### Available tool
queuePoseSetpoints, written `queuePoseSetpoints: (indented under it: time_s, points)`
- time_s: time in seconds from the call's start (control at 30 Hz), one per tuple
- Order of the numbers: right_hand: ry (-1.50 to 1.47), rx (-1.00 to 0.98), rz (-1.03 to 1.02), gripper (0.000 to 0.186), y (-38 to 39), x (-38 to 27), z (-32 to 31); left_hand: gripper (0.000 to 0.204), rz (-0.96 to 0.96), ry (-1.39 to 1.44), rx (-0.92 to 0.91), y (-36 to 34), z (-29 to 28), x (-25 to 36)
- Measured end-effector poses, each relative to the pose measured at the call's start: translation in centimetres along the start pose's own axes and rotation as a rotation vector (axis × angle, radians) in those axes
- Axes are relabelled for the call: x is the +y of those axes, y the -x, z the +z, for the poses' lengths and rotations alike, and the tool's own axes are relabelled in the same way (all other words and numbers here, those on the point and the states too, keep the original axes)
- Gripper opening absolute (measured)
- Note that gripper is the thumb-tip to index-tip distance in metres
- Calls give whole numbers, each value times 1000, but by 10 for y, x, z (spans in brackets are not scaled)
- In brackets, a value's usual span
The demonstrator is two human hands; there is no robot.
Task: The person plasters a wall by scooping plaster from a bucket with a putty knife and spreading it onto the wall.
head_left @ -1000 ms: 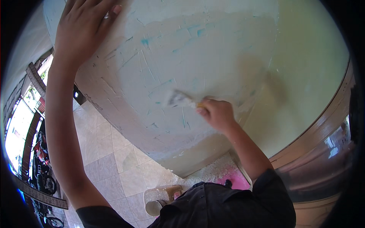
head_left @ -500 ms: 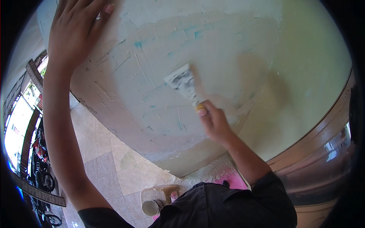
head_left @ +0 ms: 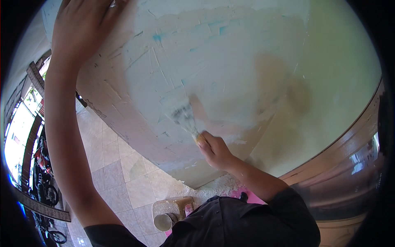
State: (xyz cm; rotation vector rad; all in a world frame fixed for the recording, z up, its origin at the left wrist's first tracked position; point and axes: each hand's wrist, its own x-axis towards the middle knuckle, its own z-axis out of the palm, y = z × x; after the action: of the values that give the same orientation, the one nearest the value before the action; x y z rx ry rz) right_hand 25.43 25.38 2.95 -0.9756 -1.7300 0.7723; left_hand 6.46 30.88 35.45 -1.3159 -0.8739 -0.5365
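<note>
My right hand (head_left: pixel 214 151) grips the yellowish handle of a putty knife (head_left: pixel 184 115). Its wide blade, smeared with white and dark residue and blurred by motion, lies against the pale wall (head_left: pixel 247 94). Thin ridges, scratches and small turquoise patches mark the whitish coating around it. High on the left, my left hand (head_left: pixel 84 31) is raised in front of the wall, palm toward it. Its fingers stretch upward and apart, with the tips cut off by the top edge. A small white spot shows beside the thumb; I cannot tell what it is.
Below stands a woven-pattern stool (head_left: pixel 183 203) with a round container (head_left: pixel 163 222) on it. White debris (head_left: pixel 214 185) lies along the wall's foot, near a pink sheet (head_left: pixel 251 196). A brown wooden frame (head_left: pixel 329 158) borders the right. Motorcycles (head_left: pixel 43 185) stand outside at left.
My right hand has moved down and left with the putty knife, its blade sweeping across the wall. The left hand keeps its place on the left, slightly higher in view.
</note>
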Motion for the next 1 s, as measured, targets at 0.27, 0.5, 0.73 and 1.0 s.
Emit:
queuePoseSetpoints:
  time_s: [0.27, 0.5, 0.73, 1.0]
  points:
    - [75, 25, 226, 39, 89, 128, 45, 46, 37, 4, 34, -5, 0, 1]
    - [62, -64, 53, 28, 30, 37, 14, 42, -27, 37, 21, 0, -1, 3]
    - [115, 0, 128, 33, 23, 63, 42, 43, -27, 111, -7, 1, -9, 2]
    - [27, -33, 75, 40, 71, 77, 26, 44, -39, 92, -10, -3, -7, 4]
